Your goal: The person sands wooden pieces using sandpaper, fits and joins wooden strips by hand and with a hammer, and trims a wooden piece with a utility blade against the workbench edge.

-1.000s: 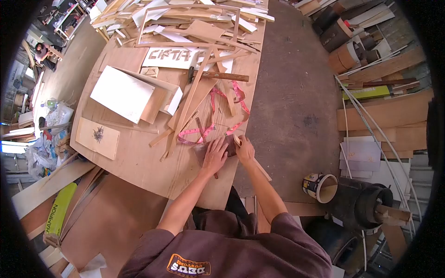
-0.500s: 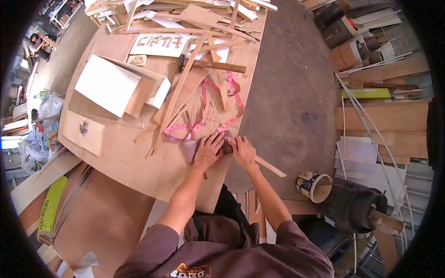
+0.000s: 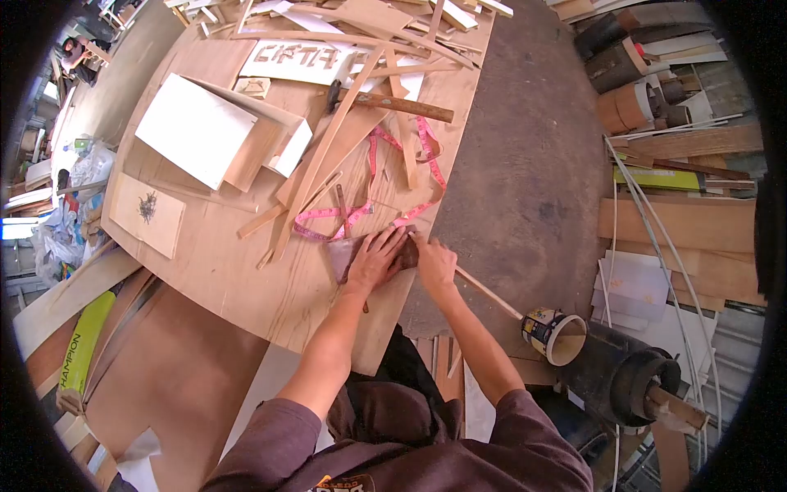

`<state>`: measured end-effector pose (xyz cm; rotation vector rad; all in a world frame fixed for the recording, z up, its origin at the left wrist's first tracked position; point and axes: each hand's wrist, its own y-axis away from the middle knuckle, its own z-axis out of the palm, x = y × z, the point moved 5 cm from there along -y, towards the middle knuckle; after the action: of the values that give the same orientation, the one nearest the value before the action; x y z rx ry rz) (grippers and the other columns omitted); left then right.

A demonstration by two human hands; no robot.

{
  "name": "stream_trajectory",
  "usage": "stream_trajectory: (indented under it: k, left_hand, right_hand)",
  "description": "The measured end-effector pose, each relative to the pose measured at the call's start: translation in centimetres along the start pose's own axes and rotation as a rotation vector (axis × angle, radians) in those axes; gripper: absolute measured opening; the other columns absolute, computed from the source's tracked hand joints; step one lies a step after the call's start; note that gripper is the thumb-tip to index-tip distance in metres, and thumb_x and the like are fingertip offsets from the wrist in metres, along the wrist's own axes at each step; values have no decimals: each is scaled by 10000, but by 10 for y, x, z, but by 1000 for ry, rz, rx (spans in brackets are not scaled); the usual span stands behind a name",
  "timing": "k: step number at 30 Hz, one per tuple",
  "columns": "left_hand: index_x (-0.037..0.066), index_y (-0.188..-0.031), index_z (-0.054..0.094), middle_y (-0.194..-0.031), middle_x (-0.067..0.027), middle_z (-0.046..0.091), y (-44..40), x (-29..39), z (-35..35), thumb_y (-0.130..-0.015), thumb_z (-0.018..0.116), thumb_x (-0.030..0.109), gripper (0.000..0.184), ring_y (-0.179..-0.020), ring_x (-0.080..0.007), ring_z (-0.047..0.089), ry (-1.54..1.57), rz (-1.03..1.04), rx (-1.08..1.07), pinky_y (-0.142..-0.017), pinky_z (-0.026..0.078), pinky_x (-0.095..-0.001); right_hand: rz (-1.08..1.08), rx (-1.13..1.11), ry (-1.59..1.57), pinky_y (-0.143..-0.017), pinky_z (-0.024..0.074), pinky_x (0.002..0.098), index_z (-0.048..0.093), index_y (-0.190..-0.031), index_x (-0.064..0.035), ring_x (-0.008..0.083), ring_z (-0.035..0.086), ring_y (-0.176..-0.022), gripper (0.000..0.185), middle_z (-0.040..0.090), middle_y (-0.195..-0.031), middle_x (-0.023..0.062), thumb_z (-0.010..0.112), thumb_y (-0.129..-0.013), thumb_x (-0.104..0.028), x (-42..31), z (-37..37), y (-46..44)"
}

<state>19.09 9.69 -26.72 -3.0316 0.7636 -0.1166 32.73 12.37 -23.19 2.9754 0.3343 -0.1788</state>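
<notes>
My left hand (image 3: 377, 257) lies flat with its fingers stretched across a brownish sheet (image 3: 338, 261) that looks like sandpaper, near the table's right edge. Close beside its fingertips, my right hand (image 3: 436, 262) is closed around a thin wooden strip (image 3: 492, 295). That strip runs out past the table edge toward a paint bucket; its other end is hidden under my hands. A pink measuring tape (image 3: 373, 168) loops over the table just beyond the sheet. One slim brown stick (image 3: 341, 205) pokes out from behind the sheet.
On the wooden table (image 3: 221, 271) lie a hammer (image 3: 402, 105), a white box-like piece (image 3: 197, 131), a board with nails (image 3: 147, 209) and piled offcuts (image 3: 361, 20). The paint bucket (image 3: 545, 332) stands at right. Another person (image 3: 78, 57) sits far left.
The view has shifted slightly. The strip's outer end now reaches nearer the paint bucket. My right fingers have come closer to my left fingertips, while my left hand stays on the sheet.
</notes>
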Motion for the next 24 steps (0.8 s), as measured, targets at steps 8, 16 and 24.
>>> stream_trajectory:
  k: [8,16,24]
  left_hand:
    - [177,-1520,396,-1620,23,290,-2,3,4,-936,521,441,653,-1495,-153,204,12,-28,-32,-1194,198,-394]
    - [169,-1490,447,-1594,14,349,-2,0,0,-914,571,423,641,-1478,-164,255,52,-20,-2,-1190,216,-403]
    - [146,-1502,426,-1589,10,359,-2,0,-13,-907,615,425,684,-1486,-193,250,260,-15,-15,-1182,236,-427]
  right_hand:
    - [-42,-159,274,-624,588,322,553,-1224,-39,238,715,-830,402,668,-946,83,666,-847,-119,-18,13,-3]
    - [-157,-110,292,-592,564,323,589,-1176,-84,233,707,-776,341,667,-899,56,645,-851,-173,-7,5,7]
    - [-206,-52,149,-724,545,392,640,-1131,-130,256,689,-891,266,662,-907,69,596,-870,-161,22,4,-3]
